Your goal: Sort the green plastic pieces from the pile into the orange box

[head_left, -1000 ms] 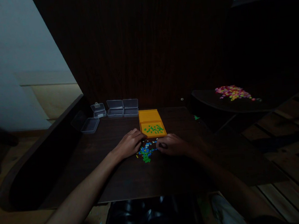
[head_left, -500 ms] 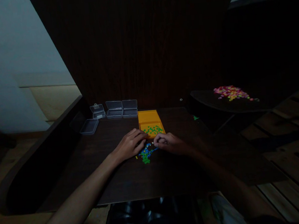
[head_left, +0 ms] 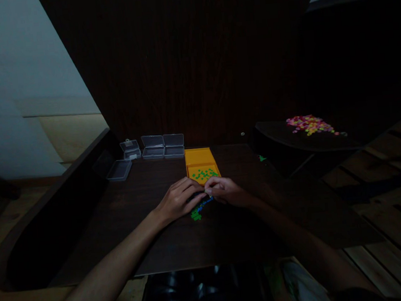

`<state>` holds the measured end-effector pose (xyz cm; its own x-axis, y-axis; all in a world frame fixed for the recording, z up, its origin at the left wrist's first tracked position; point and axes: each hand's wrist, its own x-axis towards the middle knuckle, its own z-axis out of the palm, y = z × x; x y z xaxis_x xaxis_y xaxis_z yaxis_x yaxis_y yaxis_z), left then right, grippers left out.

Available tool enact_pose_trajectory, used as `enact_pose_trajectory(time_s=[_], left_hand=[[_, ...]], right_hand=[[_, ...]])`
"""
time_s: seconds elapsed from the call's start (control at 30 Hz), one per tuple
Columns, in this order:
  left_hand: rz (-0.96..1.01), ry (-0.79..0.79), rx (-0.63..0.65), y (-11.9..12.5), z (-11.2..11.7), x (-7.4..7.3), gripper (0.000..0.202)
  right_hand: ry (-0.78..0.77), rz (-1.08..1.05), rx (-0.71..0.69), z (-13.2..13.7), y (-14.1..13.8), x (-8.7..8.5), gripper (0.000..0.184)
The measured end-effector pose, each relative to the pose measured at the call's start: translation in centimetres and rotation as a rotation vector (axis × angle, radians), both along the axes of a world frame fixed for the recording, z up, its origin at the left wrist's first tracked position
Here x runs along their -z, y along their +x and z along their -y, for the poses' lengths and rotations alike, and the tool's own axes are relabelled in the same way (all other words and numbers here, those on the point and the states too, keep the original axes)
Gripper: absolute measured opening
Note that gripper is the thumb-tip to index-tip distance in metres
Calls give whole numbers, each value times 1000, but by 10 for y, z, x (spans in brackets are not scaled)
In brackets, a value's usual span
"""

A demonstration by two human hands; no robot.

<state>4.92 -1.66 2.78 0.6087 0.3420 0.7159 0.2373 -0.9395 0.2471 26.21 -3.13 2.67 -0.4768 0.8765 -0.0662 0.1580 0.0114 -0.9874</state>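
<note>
Head view: the left hand (head_left: 180,200) lies palm down on the dark wooden surface (head_left: 152,240), fingers loosely curled over a small heap of green and blue plastic pieces (head_left: 196,212). The right hand (head_left: 227,192) meets it fingertip to fingertip, fingers bunched; whether either grips a piece cannot be told. The heap lies just before an open orange plastic box (head_left: 201,156) holding green pieces. Clear plastic boxes (head_left: 163,146) stand far left.

bare counter (head_left: 152,240) lies open left of and behind the hands; the orange tray (head_left: 201,162) blocks just ahead, clear boxes (head_left: 154,147) stand farther ahead-left, a dark shelf (head_left: 292,141) stands right.
</note>
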Motion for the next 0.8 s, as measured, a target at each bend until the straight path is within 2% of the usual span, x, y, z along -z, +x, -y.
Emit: enact_pose_trajectory(time_s=[0.8], left_hand=[[9, -28, -39, -1, -4, 5, 12]], right_hand=[[-24, -11, 98, 2, -4, 1, 42]])
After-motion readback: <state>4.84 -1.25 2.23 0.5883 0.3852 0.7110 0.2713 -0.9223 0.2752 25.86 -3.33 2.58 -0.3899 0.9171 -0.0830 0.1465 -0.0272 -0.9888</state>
